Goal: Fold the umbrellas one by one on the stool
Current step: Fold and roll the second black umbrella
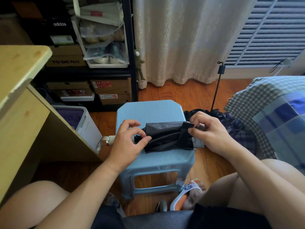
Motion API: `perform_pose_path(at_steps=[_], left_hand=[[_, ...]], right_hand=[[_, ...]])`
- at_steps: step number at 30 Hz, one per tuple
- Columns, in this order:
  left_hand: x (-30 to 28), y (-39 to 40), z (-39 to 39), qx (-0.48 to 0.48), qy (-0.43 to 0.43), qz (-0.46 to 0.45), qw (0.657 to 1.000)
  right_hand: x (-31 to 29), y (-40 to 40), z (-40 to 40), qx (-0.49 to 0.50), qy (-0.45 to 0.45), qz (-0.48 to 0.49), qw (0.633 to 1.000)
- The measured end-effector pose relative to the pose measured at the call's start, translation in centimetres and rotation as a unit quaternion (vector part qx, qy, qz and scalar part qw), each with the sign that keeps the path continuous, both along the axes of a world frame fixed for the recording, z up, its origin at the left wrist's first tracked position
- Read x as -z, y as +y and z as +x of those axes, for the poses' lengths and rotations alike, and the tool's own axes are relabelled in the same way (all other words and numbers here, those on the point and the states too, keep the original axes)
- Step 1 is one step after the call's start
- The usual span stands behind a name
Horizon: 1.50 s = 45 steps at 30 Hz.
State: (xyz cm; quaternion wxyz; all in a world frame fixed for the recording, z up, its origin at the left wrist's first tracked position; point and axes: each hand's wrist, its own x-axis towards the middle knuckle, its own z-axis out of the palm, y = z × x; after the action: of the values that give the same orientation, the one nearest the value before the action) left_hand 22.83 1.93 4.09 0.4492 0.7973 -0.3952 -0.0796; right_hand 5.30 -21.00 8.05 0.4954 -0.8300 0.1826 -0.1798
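The right hand (210,131) pinches the black closure strap (185,134) of the collapsed umbrella (163,138) between thumb and forefinger, the strap wrapped over the canopy near its grey tip end. The left hand (130,138) rests on the handle end with fingers curled, thumb tip and forefinger touching the black fabric.

The umbrella lies crosswise on the light blue plastic stool (148,111), axis running from 9 o'clock to 3 o'clock. Its canopy is dark, gathered in loose pleats, not tightly rolled. The white handle (109,139) with its wrist loop projects past the stool's 9 o'clock edge; the grey tip end reaches the 3 o'clock edge.

A second umbrella (234,124), dark with a plaid pattern, lies open on the wooden floor (179,95) at 3 o'clock of the stool, its thin shaft (216,91) rising toward 1 o'clock.

At 9 o'clock a white bin (89,124) holds purple fabric. At 11 o'clock a black shelf unit (130,47) carries shoe boxes and clear bags of shoes.

The far half of the stool seat, toward 12 o'clock, is bare. A wooden desk (21,90) borders the 9 o'clock side; checked bedding (264,103) borders the 3 o'clock side.
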Motion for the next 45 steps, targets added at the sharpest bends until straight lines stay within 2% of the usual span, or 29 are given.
perform_pose_path(at_steps=[3, 9, 12, 14, 15, 17, 19, 20, 24, 28, 32, 34, 40, 45], left_hand=[[-0.1, 0.0, -0.2, -0.01, 0.004, -0.007, 1.0], [-1.0, -0.3, -0.4, -0.019, 0.094, -0.001, 0.995], [-1.1, -0.6, -0.4, -0.061, 0.127, -0.05, 0.989], [-1.4, -0.4, 0.5, -0.082, 0.106, -0.05, 0.99], [-1.5, -0.2, 1.3, -0.069, 0.07, -0.003, 0.995], [-1.5, 0.6, 3.0, 0.008, -0.028, 0.174, 0.984], [-1.4, 1.6, 3.9, 0.078, -0.102, 0.338, 0.932], [-1.1, 1.8, 4.0, 0.095, -0.127, 0.369, 0.916], [-1.4, 2.1, 3.9, 0.12, -0.194, 0.328, 0.917], [-2.7, 2.5, 3.7, 0.133, -0.213, 0.279, 0.927], [-2.5, 2.7, 3.0, 0.123, -0.282, 0.261, 0.915], [-1.9, 2.5, 2.6, 0.098, -0.301, 0.272, 0.909], [-0.5, 1.9, 1.8, 0.09, -0.179, 0.29, 0.936], [-0.6, 2.7, 2.1, 0.119, -0.152, 0.263, 0.945]], right_hand=[[0.1, 0.0, 0.0, -0.005, -0.006, 0.011, 1.0], [-0.2, 0.0, 0.0, -0.011, -0.004, 0.018, 1.0], [0.0, -0.1, 0.0, -0.002, -0.001, 0.007, 1.0], [0.3, -0.4, 0.4, 0.019, 0.005, -0.02, 1.0], [0.4, -0.5, 0.5, 0.026, 0.005, -0.023, 0.999], [0.4, -0.6, 0.9, 0.031, 0.005, -0.008, 0.999], [0.2, -0.6, 1.2, 0.033, 0.013, -0.01, 0.999], [0.1, -0.6, 1.3, 0.032, 0.016, -0.017, 0.999], [-0.7, -0.4, 1.9, 0.017, 0.029, -0.051, 0.998], [-2.0, 0.2, 1.4, -0.023, 0.038, -0.123, 0.991], [-1.5, 0.3, 0.2, -0.053, 0.056, -0.14, 0.987], [-0.7, 0.3, 0.1, -0.057, 0.071, -0.184, 0.979], [0.1, 0.8, -0.6, -0.098, 0.077, -0.326, 0.937], [0.2, 0.9, -1.7, -0.156, 0.03, -0.413, 0.897]])
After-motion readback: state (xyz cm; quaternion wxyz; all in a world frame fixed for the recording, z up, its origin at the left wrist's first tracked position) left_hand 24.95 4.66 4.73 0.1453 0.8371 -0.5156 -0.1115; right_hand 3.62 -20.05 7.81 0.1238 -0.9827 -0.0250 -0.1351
